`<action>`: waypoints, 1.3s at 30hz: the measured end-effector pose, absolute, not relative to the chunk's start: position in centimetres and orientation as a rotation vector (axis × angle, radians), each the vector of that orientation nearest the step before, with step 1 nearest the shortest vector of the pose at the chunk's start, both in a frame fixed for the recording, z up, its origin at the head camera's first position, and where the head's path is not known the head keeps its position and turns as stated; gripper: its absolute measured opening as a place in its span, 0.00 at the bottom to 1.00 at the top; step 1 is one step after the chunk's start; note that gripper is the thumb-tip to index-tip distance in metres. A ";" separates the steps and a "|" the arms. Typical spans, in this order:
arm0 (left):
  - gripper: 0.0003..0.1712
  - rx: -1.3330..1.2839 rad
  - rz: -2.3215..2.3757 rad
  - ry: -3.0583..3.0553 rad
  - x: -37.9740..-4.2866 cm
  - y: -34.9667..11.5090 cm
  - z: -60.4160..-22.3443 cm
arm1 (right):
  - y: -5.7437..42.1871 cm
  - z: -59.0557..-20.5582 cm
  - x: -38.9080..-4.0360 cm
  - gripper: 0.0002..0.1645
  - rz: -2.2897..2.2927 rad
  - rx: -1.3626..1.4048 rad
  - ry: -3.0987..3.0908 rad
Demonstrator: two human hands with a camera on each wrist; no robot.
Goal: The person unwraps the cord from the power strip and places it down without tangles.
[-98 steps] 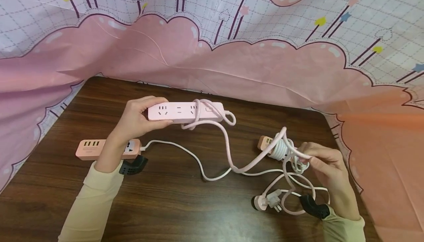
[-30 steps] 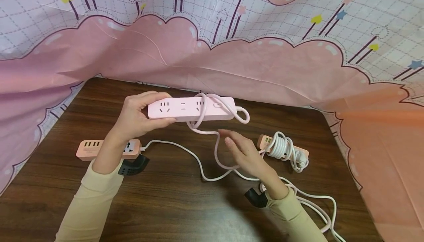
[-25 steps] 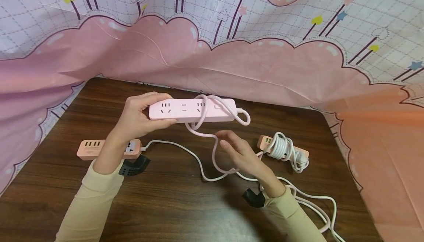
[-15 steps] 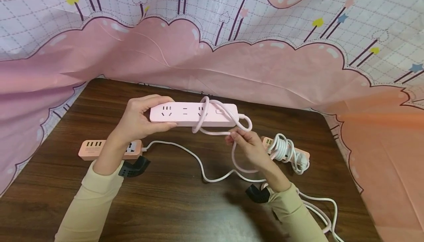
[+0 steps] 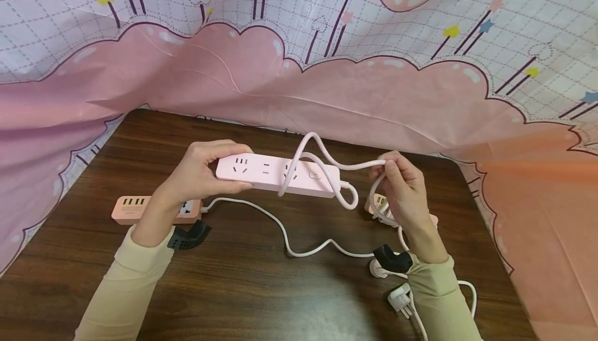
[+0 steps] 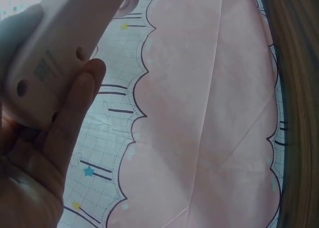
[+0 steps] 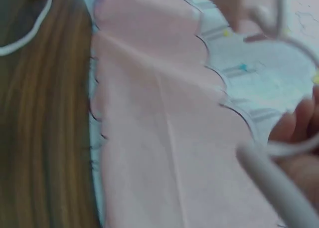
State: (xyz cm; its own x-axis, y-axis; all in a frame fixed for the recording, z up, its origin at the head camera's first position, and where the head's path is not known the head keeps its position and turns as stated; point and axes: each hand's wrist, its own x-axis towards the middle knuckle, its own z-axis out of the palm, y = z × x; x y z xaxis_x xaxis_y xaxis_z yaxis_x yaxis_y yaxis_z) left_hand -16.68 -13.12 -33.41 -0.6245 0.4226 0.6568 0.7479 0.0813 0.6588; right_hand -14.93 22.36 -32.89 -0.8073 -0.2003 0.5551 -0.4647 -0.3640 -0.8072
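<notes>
In the head view my left hand (image 5: 196,171) grips the left end of a pink power strip (image 5: 254,171), held up over the table and tilted slightly down to the right. Its underside shows in the left wrist view. A pink cord (image 5: 322,149) leaves the strip's right end and loops loosely round the switch end. My right hand (image 5: 405,188) pinches that cord between thumb and fingers, right of the strip. From there the cord hangs down behind the wrist. The right wrist view shows the cord (image 7: 279,188) close up beside my curled fingertips.
An orange power strip (image 5: 128,209) lies on the wooden table (image 5: 243,278) behind my left forearm, its white cord (image 5: 275,221) running right. Another orange strip (image 5: 375,203) is partly behind my right hand. Two plugs (image 5: 401,299) lie near my right wrist. A patterned curtain (image 5: 299,86) surrounds the table.
My right hand reached to the cord below the strip, took hold of it, then moved up and right, lifting it above the strip. The loop has loosened, and the strip has tilted slightly.
</notes>
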 end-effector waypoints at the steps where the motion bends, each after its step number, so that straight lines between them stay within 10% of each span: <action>1: 0.29 -1.167 -1.544 -2.070 -16.7 -13.1 -33.4 | 22.7 -32.6 -14.8 0.12 2.281 0.968 -1.629; 13: 0.29 -0.949 -1.338 -2.117 -18.3 -15.2 -34.1 | 27.2 -31.9 -11.4 0.10 1.514 1.608 -2.260; 27: 0.31 -0.761 -1.314 -2.402 -18.3 -22.7 -38.5 | 34.6 -35.7 -9.7 0.10 0.689 0.756 -2.700; 39: 0.29 -0.434 -1.282 -2.398 -18.6 -28.3 -43.1 | 36.8 -38.4 -8.3 0.11 0.811 0.769 -2.883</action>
State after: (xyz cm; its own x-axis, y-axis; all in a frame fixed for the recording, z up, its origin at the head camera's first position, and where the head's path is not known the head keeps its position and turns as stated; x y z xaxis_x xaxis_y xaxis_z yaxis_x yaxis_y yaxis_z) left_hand -18.56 -28.32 -43.12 -0.8781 0.0880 0.4704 0.4400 0.5349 0.7213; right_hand -8.26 36.84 -38.44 -0.8753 -0.4502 0.1769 -0.4763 0.7389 -0.4766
